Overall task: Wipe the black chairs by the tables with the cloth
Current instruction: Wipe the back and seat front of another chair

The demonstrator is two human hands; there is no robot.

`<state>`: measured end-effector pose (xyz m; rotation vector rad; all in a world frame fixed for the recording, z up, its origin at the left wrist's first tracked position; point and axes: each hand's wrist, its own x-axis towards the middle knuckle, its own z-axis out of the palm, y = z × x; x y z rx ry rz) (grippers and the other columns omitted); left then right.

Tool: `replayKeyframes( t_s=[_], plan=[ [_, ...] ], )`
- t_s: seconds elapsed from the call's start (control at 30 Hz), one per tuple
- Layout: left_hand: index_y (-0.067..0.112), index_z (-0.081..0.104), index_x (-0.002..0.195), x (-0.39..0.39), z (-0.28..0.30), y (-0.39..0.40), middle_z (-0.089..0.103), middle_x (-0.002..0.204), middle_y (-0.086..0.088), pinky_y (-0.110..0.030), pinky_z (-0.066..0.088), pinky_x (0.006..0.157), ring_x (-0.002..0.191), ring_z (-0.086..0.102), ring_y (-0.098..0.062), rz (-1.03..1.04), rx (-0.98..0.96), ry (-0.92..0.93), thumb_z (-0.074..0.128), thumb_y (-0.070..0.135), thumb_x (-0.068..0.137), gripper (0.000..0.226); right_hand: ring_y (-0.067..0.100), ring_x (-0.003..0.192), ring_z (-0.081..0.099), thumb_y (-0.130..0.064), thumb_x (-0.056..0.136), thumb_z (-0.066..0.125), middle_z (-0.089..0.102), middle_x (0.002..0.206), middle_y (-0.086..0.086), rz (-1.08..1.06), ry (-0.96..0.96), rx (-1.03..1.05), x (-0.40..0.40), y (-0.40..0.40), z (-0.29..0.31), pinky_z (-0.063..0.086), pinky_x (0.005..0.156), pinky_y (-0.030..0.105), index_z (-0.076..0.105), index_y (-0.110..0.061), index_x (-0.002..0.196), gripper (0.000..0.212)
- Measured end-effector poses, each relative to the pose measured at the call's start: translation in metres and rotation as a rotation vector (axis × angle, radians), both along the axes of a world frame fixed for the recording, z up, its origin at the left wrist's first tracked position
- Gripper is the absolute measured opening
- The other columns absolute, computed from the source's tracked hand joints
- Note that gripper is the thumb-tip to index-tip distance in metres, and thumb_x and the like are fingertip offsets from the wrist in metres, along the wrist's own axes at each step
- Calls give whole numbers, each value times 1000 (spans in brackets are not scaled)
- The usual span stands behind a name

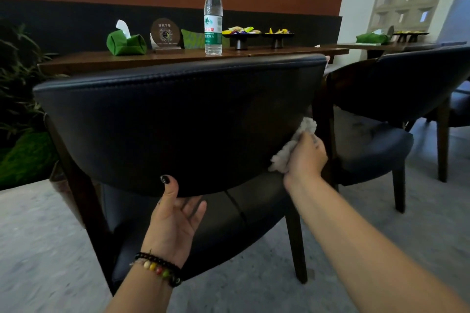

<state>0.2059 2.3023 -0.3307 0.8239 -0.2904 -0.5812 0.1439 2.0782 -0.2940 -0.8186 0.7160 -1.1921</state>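
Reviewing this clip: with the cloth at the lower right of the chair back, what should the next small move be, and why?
Probably sweep the cloth leftward along the backrest. The right hand presses it at the lower right edge, so most of the back lies to its left. The left hand steadies the bottom rim, thumb on the back.

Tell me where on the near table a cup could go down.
Bare wood on the table left of the green tissue holder, at the table's left end, and a narrower strip along the front edge. Crowded from the round sign past the water bottle to the snack dishes.
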Motion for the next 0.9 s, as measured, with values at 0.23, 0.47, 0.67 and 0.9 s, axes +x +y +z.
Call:
replayKeyframes(
  t_s=[0.23,0.47,0.67,0.9],
  plan=[
    [30,76,100,5,-2,2,69,118,0,-17,54,60,107,66,-14,12,58,-57,55,63,77,45,15,103,64,-18,98,46,67,110,0,33,25,-80,-23,20,18,52,94,36,62,-26,120,29],
    [23,57,126,8,-2,8,67,123,-3,-32,57,76,113,64,-18,6,108,-90,61,64,73,67,-4,120,51,-8,88,53,51,135,1,-301,-137,-629,-31,52,72,43,94,12,53,-20,132,46],
    [21,51,127,15,0,17,68,120,-3,-34,58,77,105,68,-20,160,206,-108,59,66,70,73,31,128,44,0,90,54,47,129,30,-393,-66,-1550,-40,93,63,37,110,35,50,-3,128,38],
    [7,40,142,20,12,47,53,138,-17,-49,39,106,125,53,-34,1,-194,241,54,78,69,103,33,127,54,-22,99,59,64,124,19,-487,285,-2196,-4,151,63,40,106,57,76,-17,105,19]
  ],
)
